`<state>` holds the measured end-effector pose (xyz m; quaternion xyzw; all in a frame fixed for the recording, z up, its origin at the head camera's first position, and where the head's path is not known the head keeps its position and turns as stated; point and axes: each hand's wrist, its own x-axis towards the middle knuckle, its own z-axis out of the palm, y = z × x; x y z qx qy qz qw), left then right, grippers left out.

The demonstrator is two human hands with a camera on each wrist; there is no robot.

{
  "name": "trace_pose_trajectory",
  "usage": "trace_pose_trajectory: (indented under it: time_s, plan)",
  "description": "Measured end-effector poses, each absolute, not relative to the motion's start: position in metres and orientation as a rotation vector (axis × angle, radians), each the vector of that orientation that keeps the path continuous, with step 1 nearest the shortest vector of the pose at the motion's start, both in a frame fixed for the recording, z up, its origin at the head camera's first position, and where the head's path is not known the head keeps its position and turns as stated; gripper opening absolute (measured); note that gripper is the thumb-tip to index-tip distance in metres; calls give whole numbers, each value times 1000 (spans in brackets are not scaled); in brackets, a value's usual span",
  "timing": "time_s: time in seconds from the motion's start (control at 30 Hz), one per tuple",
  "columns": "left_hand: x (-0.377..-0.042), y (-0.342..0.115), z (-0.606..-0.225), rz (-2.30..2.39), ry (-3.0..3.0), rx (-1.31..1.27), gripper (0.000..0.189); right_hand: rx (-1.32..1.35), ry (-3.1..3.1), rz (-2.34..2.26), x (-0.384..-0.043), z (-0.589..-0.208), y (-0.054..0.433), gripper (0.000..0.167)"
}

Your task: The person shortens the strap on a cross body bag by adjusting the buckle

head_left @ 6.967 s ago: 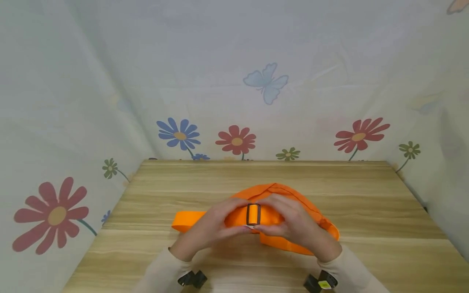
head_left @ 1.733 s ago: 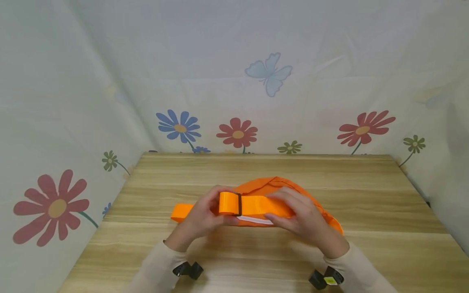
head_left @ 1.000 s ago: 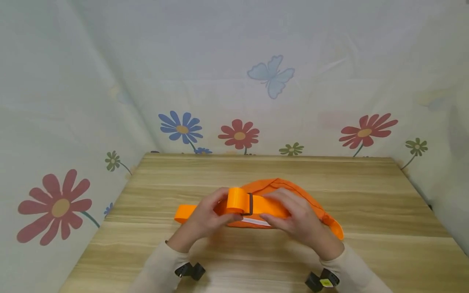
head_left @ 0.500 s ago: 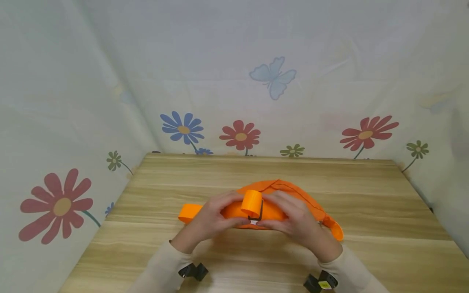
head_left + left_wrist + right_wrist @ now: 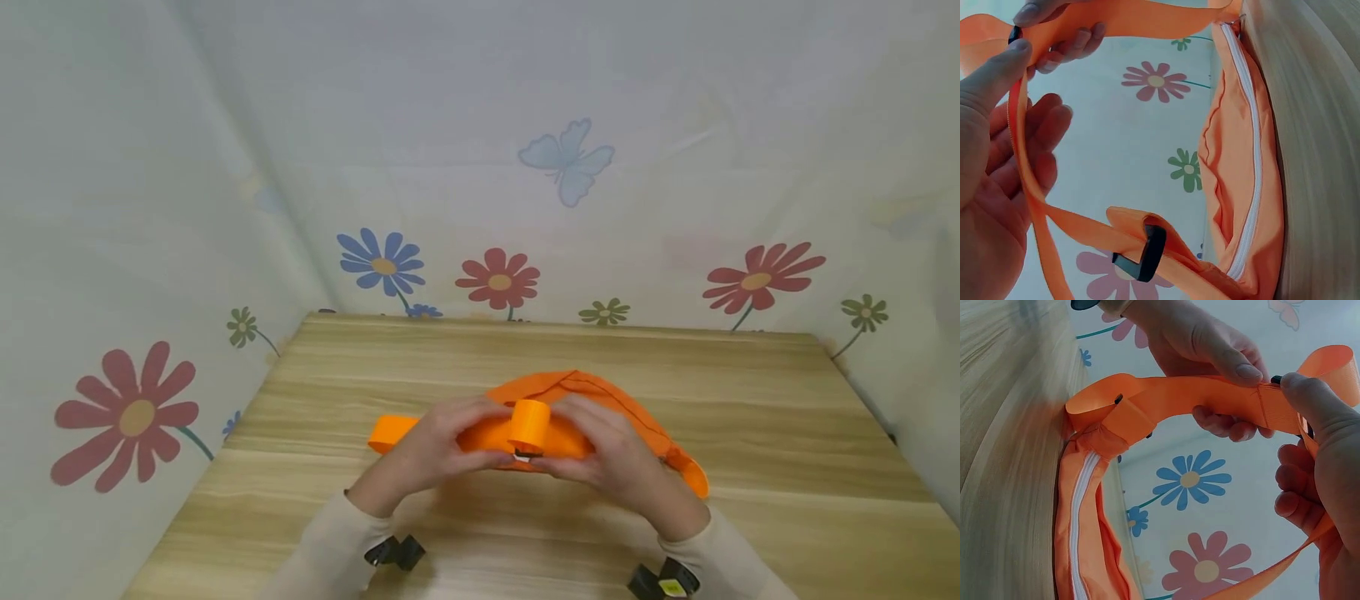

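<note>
An orange waist bag (image 5: 626, 408) with a white zip (image 5: 1251, 131) rests on the table, its strap (image 5: 1200, 400) lifted. My left hand (image 5: 427, 450) pinches the strap beside a black slider buckle (image 5: 1015, 34), thumb on the near edge. From the other side my right hand (image 5: 626, 458) grips the strap, its thumb at the slider's edge in the right wrist view. A loop of webbing (image 5: 529, 425) stands up from the slider between the two hands and hides most of it in the head view. Lower on the strap hangs another black buckle (image 5: 1147, 253).
The wood-grain table (image 5: 360, 367) extends around the bag. Behind and beside it hangs a pale curtain (image 5: 420, 100) printed with flowers and a butterfly. A strap loop (image 5: 390, 433) sticks out left of the left hand, and another strap end (image 5: 692, 477) lies right.
The slider faced up flat seven seconds ago. Later the webbing loop stood at the left hand; it has since shifted right to the middle, and the hands' fingertips have come closer together.
</note>
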<state>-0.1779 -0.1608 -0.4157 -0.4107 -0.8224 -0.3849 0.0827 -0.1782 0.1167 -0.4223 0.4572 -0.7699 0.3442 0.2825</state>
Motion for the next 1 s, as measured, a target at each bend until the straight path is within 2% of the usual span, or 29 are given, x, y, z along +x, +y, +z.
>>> trace_pose_trajectory:
  time_s: [0.57, 1.0]
  plan:
    - [-171, -194, -410, -888, -2509, -1079, 52, 1162, -2094, 1019, -177, -419, 126, 58]
    - [-167, -233, -413, -692, -2494, -1040, 46, 1204, -2071, 1043, -180, -420, 126, 50]
